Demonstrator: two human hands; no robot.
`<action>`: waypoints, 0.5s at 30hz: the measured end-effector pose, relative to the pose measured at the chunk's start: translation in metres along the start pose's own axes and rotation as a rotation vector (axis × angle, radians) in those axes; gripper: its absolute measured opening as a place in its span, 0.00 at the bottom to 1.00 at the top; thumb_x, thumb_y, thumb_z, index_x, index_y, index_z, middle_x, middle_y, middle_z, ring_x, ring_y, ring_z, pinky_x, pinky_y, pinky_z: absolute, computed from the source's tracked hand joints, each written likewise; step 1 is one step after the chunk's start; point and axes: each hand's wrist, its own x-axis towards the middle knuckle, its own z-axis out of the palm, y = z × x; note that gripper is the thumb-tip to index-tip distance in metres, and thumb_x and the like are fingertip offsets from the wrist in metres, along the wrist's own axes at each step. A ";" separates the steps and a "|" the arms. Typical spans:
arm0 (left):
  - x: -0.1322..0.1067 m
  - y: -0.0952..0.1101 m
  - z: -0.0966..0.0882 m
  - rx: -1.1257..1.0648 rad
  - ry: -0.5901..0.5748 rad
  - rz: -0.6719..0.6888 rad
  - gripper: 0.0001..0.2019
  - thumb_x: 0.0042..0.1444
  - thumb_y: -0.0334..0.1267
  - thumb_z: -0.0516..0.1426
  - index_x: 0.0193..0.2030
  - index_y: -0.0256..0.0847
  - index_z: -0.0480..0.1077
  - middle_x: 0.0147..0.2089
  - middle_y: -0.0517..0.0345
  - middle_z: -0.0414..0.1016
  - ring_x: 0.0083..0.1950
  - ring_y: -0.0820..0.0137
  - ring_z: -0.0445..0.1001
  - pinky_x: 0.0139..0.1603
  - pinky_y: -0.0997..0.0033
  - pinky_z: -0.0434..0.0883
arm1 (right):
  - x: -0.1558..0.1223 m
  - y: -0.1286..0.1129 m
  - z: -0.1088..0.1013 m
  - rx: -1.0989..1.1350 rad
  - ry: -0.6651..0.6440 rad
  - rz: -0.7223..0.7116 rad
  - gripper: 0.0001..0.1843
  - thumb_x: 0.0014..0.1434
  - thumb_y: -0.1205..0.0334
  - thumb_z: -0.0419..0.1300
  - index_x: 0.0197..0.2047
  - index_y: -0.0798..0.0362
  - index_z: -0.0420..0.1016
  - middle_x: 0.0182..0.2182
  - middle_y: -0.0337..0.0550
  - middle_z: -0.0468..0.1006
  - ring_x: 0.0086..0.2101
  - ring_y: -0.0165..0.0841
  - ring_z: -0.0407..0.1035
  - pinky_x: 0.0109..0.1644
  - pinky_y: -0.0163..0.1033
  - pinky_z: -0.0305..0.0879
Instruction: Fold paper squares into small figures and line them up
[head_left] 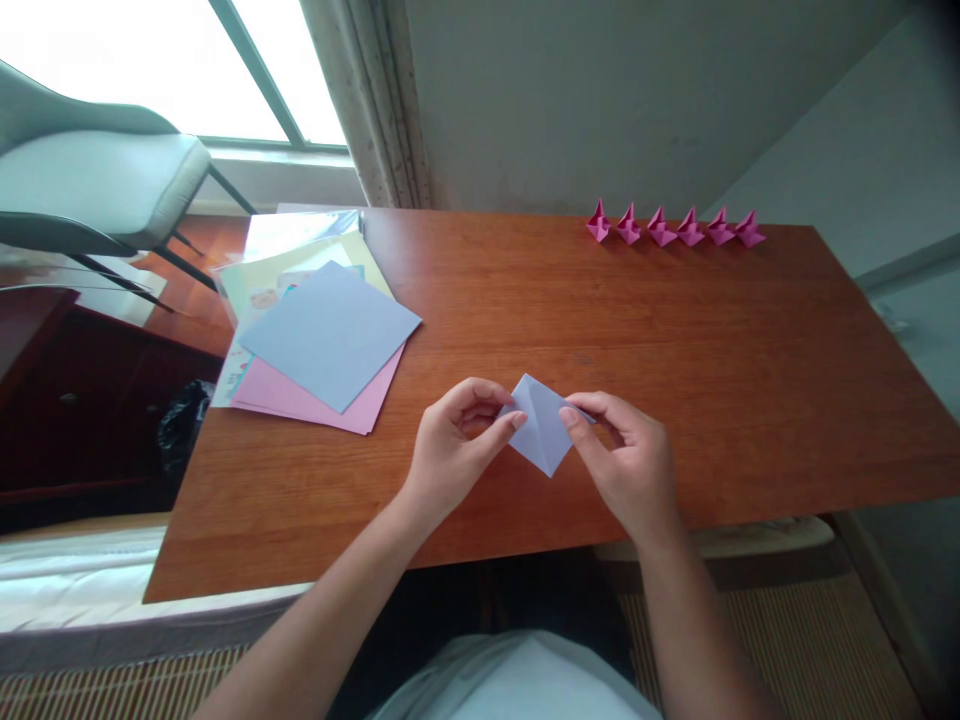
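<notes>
Between my two hands is a small folded sheet of pale blue-lavender paper (541, 425), diamond-shaped with a crease running down its middle. My left hand (461, 435) pinches its left corner between thumb and fingers. On the opposite side, my right hand (626, 450) grips the right corner, thumb on top and fingers behind. The paper is held just over the wooden table, near its front edge; whether it touches the surface I cannot tell.
At left on the wooden table (495, 300) lies a stack of blue paper (334, 335), pink paper (360, 400) and a clear packet (255, 280). Several pink origami figures (661, 230) stand in a row along the far edge. A chair (105, 180) stands beyond the left end.
</notes>
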 end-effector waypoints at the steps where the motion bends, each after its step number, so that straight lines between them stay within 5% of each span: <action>1: 0.000 -0.001 0.000 0.007 0.006 0.015 0.13 0.51 0.41 0.70 0.37 0.39 0.74 0.38 0.56 0.78 0.39 0.70 0.77 0.41 0.73 0.76 | 0.000 -0.001 0.000 -0.022 -0.004 -0.024 0.06 0.65 0.57 0.62 0.38 0.48 0.79 0.35 0.40 0.83 0.36 0.36 0.77 0.41 0.41 0.73; 15: 0.000 -0.003 -0.004 0.013 0.015 0.061 0.09 0.54 0.40 0.69 0.37 0.40 0.75 0.38 0.55 0.80 0.40 0.69 0.78 0.43 0.71 0.77 | -0.001 -0.004 -0.001 -0.090 0.009 -0.133 0.04 0.66 0.61 0.61 0.39 0.47 0.78 0.35 0.40 0.83 0.36 0.35 0.77 0.41 0.41 0.73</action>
